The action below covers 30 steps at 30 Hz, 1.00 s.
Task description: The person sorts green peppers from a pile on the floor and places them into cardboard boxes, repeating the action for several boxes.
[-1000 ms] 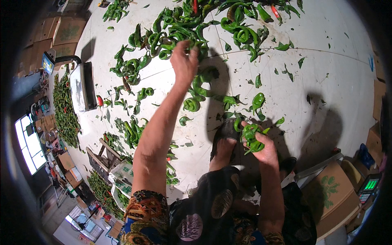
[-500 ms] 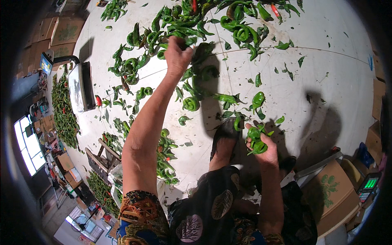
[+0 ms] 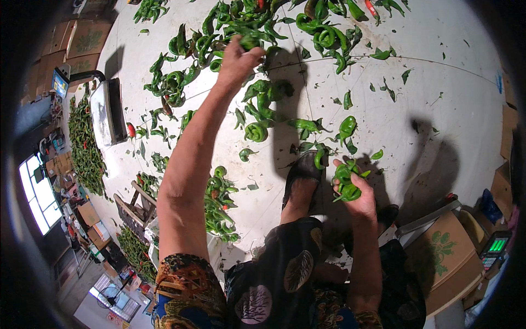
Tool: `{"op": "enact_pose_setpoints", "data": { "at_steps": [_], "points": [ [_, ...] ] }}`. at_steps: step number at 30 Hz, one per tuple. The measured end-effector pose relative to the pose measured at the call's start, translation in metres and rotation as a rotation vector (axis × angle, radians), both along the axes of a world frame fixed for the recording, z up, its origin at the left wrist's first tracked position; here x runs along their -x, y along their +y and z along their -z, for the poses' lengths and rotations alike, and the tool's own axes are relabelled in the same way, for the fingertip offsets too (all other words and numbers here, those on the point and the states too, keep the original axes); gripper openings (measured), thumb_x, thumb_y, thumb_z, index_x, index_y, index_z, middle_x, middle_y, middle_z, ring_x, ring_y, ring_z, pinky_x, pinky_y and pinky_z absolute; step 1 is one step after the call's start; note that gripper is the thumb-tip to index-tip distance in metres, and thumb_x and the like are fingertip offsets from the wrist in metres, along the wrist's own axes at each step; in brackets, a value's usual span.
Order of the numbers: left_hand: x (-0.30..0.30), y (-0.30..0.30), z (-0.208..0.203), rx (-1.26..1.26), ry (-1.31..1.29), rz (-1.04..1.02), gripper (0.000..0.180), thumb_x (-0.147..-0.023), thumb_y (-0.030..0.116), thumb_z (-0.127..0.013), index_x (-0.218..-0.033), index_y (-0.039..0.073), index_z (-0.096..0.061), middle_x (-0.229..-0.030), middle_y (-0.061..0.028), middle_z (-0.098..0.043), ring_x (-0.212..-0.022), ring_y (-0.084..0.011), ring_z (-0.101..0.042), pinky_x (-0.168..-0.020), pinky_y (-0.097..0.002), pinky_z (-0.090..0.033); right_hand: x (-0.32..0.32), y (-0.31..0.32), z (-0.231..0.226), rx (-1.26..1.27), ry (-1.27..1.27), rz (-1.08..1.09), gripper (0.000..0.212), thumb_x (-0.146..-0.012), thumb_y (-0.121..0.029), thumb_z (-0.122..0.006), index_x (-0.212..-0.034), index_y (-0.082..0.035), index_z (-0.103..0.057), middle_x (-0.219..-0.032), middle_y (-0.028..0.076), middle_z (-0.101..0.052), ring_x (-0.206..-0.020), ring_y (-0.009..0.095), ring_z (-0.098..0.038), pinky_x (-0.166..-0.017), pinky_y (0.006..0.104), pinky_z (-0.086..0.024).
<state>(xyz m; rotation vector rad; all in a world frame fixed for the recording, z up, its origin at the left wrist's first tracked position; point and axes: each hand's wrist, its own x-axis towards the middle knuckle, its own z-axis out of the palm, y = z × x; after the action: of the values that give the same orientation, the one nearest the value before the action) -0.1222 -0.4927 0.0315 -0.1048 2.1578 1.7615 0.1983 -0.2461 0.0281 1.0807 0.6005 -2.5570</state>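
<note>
My left hand point(image 3: 239, 64) is stretched out over the far heap of green peppers point(image 3: 241, 24) on the floor. A blurred green pepper point(image 3: 250, 42) shows between its thumb and fingers. Near my right foot, my right hand point(image 3: 359, 196) is turned palm up and closed around several green peppers point(image 3: 346, 180). A curved pepper point(image 3: 319, 158) hangs or lies just left of that hand, and which I cannot tell. Curled peppers point(image 3: 256, 131) and a broader one point(image 3: 347, 127) lie on the pale floor between my hands.
A weighing scale point(image 3: 107, 112) stands at left beside a long pepper pile point(image 3: 85, 148). A wooden stool point(image 3: 137, 208) and a container of peppers point(image 3: 219, 214) are by my left arm. Cardboard boxes point(image 3: 444, 249) and a calculator point(image 3: 495, 247) sit at lower right.
My left hand has moved slightly farther out, with the green pepper now blurred in its fingers. My right hand keeps its peppers, almost in the same place.
</note>
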Motion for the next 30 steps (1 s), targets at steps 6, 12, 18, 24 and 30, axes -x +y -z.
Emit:
{"op": "enact_pose_setpoints", "data": {
  "at_steps": [6,12,18,24,30],
  "points": [
    [-0.042,-0.066,0.023,0.738,0.351,0.269,0.039,-0.070,0.013,-0.077,-0.108,0.008,-0.066,-0.092,-0.0102,-0.065,-0.082,-0.0219,-0.064,-0.074,-0.0316,-0.052,-0.001,-0.003,0.009,0.021,0.050,-0.037,0.043,-0.091,-0.020,-0.053,-0.129,-0.003,-0.046,-0.137,0.022,-0.047,-0.089,0.024,-0.058,-0.074,0.0357,-0.051],
    [-0.076,-0.063,0.041,0.634,0.371,-0.033,0.030,-0.072,0.008,-0.073,-0.100,0.007,-0.062,-0.082,-0.0074,-0.062,-0.075,-0.0205,-0.060,-0.069,-0.0314,-0.049,0.007,-0.011,-0.006,-0.006,0.013,-0.077,0.038,-0.088,-0.018,-0.058,-0.122,-0.002,-0.052,-0.122,0.014,-0.057,-0.086,0.020,-0.059,-0.072,0.0328,-0.050],
    [-0.076,-0.051,0.019,0.229,0.245,-0.065,0.018,-0.077,0.006,-0.072,-0.091,0.003,-0.062,-0.076,0.0023,-0.063,-0.063,-0.0061,-0.052,-0.058,-0.0230,-0.043,0.004,-0.002,0.000,-0.017,0.024,-0.083,0.040,-0.088,-0.019,-0.058,-0.124,-0.002,-0.051,-0.120,0.014,-0.058,-0.084,0.019,-0.060,-0.071,0.0318,-0.050],
    [-0.077,0.016,0.026,0.984,0.316,0.240,0.040,-0.069,0.026,-0.077,-0.100,0.008,-0.059,-0.091,-0.0171,-0.066,-0.084,-0.0401,-0.063,-0.071,-0.0491,-0.051,0.017,-0.016,-0.013,-0.012,0.062,-0.113,0.039,-0.086,-0.018,-0.061,-0.120,-0.001,-0.054,-0.117,0.012,-0.062,-0.082,0.018,-0.061,-0.070,0.0299,-0.051],
    [-0.060,0.009,0.038,0.928,0.285,0.226,0.037,-0.069,0.018,-0.072,-0.102,0.007,-0.059,-0.094,-0.0193,-0.066,-0.085,-0.0403,-0.063,-0.071,-0.0487,-0.051,0.014,-0.004,-0.009,-0.005,0.106,-0.113,0.043,-0.085,-0.019,-0.060,-0.124,-0.003,-0.051,-0.128,0.018,-0.056,-0.085,0.021,-0.061,-0.072,0.0325,-0.051]
  ]
}}
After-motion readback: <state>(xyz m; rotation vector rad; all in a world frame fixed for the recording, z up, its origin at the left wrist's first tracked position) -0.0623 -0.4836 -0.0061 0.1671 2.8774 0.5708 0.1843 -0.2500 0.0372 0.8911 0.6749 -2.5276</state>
